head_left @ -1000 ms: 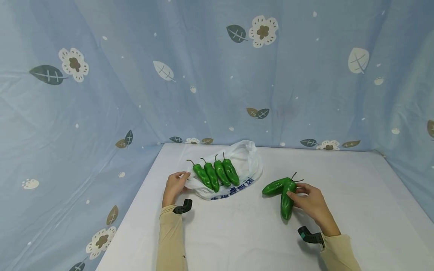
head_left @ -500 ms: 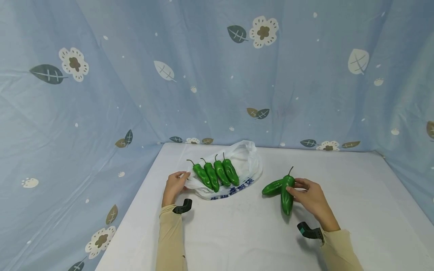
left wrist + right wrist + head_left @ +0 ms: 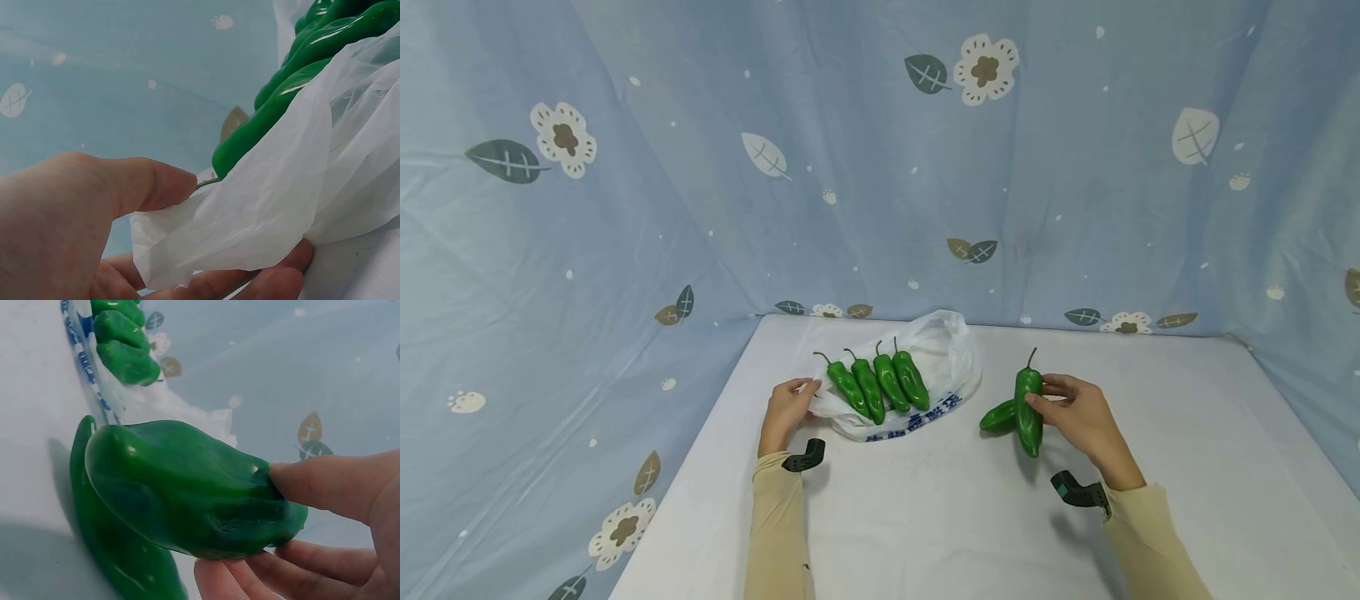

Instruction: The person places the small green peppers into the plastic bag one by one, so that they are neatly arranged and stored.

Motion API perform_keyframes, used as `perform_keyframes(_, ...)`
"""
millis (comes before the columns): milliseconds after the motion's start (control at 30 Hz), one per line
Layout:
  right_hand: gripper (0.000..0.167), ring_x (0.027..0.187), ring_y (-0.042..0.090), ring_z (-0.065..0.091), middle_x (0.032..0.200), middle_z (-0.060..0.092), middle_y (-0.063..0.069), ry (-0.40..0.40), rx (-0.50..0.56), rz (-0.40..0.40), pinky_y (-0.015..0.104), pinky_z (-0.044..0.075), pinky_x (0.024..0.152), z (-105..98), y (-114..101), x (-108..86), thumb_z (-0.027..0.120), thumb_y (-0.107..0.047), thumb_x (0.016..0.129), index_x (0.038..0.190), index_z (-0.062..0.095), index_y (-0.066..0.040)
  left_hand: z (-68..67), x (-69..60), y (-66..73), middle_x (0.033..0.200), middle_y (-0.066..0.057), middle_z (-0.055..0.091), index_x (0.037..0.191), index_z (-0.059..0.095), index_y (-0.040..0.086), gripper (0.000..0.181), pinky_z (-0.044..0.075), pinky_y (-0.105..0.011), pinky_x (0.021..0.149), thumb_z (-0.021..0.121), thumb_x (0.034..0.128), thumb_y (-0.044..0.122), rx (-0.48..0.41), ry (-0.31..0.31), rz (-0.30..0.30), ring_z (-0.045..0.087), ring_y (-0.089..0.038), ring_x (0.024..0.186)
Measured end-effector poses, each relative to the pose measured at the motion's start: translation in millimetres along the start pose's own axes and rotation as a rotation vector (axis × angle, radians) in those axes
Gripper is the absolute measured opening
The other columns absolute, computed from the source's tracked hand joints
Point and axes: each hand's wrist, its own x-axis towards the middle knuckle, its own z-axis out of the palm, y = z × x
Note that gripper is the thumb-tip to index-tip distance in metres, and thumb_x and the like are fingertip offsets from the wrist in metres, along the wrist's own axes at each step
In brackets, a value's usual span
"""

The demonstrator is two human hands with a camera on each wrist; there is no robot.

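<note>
My left hand [image 3: 788, 410] pinches the near-left edge of a white plastic bag [image 3: 250, 212] between thumb and fingers. Several green peppers [image 3: 890, 383] lie side by side on the bag, stems pointing away. To the right, my right hand [image 3: 1081, 417] grips one green pepper [image 3: 187, 487] between thumb and fingers, its stem upward in the head view. Lower on the table lies a second green pepper [image 3: 997, 417], partly hidden behind the held one. The right wrist view shows the held pepper raised over that lying pepper [image 3: 119, 550].
A white cloth [image 3: 910, 517] covers the table. Blue patterned curtains [image 3: 865, 167] stand behind and at the sides. The bag's open loop [image 3: 961, 350] sticks up at its far right, with blue print along the front edge.
My right hand has lifted the pepper off the table and moved it up and slightly left, across the other lying pepper. The left hand and the bag have stayed in place.
</note>
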Motion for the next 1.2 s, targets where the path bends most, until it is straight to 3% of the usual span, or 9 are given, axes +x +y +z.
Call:
perform_keyframes(300, 0.070, 0.113, 0.039, 0.071, 0.138, 0.059, 0.031, -0.001, -0.019, -0.022, 0.044, 0.063, 0.082, -3, -9, 7.0, 0.069, -0.037, 0.100, 0.149, 0.047, 0.008, 1.0, 0.2, -0.8, 0.152, -0.027, 0.051, 0.146, 0.058, 0.006, 0.055, 0.051, -0.021, 0.065, 0.059, 0.1023, 0.040, 0.000, 0.012, -0.005, 0.064, -0.009, 0.064)
perform_keyframes(600, 0.068, 0.114, 0.039, 0.071, 0.137, 0.062, 0.029, 0.003, -0.043, -0.044, 0.032, 0.058, 0.078, -7, -21, 16.8, 0.068, -0.037, 0.100, 0.149, 0.049, 0.007, 0.8, 1.5, -1.0, 0.145, -0.025, 0.057, 0.144, 0.060, 0.006, 0.055, 0.053, -0.021, 0.065, 0.060, 0.1013, 0.040, -0.023, 0.015, -0.011, 0.063, -0.009, 0.065)
perform_keyframes(867, 0.065, 0.116, 0.042, 0.069, 0.137, 0.061, 0.029, -0.003, -0.025, -0.062, 0.043, 0.062, 0.082, -5, -31, 21.7, 0.070, -0.032, 0.100, 0.149, 0.049, 0.005, 0.9, 1.2, -3.1, 0.152, -0.027, 0.052, 0.145, 0.059, 0.006, 0.055, 0.052, -0.021, 0.065, 0.059, 0.1014, 0.040, -0.001, 0.013, -0.005, 0.065, -0.009, 0.063)
perform_keyframes(1200, 0.061, 0.113, 0.041, 0.070, 0.135, 0.063, 0.029, 0.005, -0.008, -0.102, 0.043, 0.063, 0.082, -2, -43, 31.5, 0.071, -0.028, 0.099, 0.146, 0.053, 0.006, 1.0, 1.0, -0.6, 0.152, -0.027, 0.052, 0.145, 0.059, 0.006, 0.056, 0.052, -0.021, 0.065, 0.060, 0.1014, 0.040, -0.008, 0.014, -0.012, 0.064, -0.009, 0.063)
